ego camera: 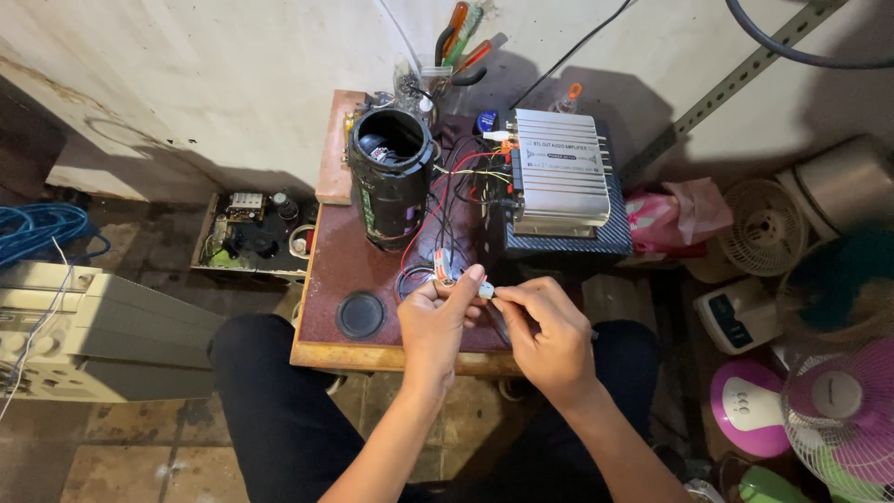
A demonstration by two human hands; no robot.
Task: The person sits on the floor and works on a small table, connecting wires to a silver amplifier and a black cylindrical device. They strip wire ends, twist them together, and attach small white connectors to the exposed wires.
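two hands pinched on a small part at the table's near edge

you hold the small white part (pixel 485 291) up off the low brown table (pixel 372 349), just above its near edge, so the thin red and black wires (pixel 438 210) running back to the black cylinder (pixel 390 177) and the silver amplifier box (pixel 559 170) seem to have slack. your left hand (pixel 438 321) is closed, thumb and forefinger pinching a tiny red-and-white piece (pixel 443 265) at the wire ends. your right hand (pixel 545 331) is curled too, its fingertips pinching the white part from the other side; the two hands almost touch. both wrists angle inward from your knees, forearms converging. a round black disc (pixel 360 315) lies loose on the table to the left of your hands.
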